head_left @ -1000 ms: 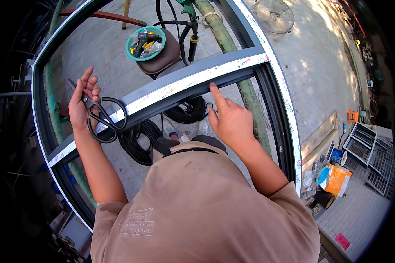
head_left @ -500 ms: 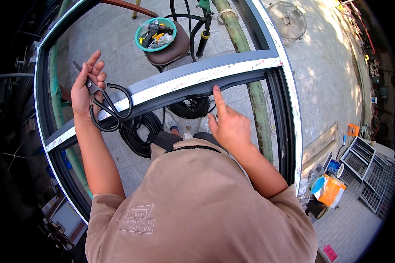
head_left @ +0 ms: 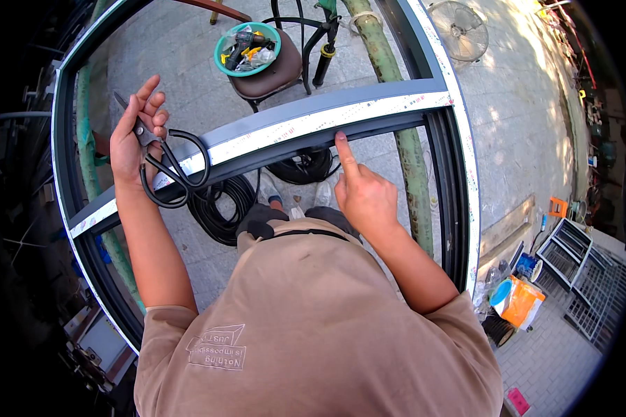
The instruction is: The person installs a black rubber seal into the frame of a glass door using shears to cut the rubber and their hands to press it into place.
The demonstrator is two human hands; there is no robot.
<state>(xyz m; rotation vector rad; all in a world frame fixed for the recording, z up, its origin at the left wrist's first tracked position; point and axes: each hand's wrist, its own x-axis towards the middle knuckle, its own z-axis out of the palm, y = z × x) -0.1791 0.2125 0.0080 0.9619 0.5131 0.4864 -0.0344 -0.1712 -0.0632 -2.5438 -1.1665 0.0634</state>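
Note:
My left hand point(head_left: 138, 142) is closed round a pair of scissors point(head_left: 175, 170) at the left part of the window frame's crossbar point(head_left: 285, 130). The blades point up past the thumb, and the black loop handles hang over the bar. My right hand point(head_left: 366, 198) holds nothing. Its index finger is stretched out, with the tip pressing a black rubber sealing strip point(head_left: 285, 149) along the crossbar's near edge; the other fingers are curled. Right of the fingertip, the strip lies along the bar.
Green-wrapped pipes point(head_left: 412, 187) pass beneath the frame. Coils of black strip point(head_left: 222, 208) lie on the floor by my feet. Beyond the bar, a brown stool point(head_left: 278, 76) bears a turquoise basin point(head_left: 275, 52) with tools. A fan point(head_left: 459, 31) stands at the far right.
Right of my fingertip, the sealing strip that bulged off the crossbar now lies flatter against it. My right thumb has drawn in. The left hand and scissors stay nearly still.

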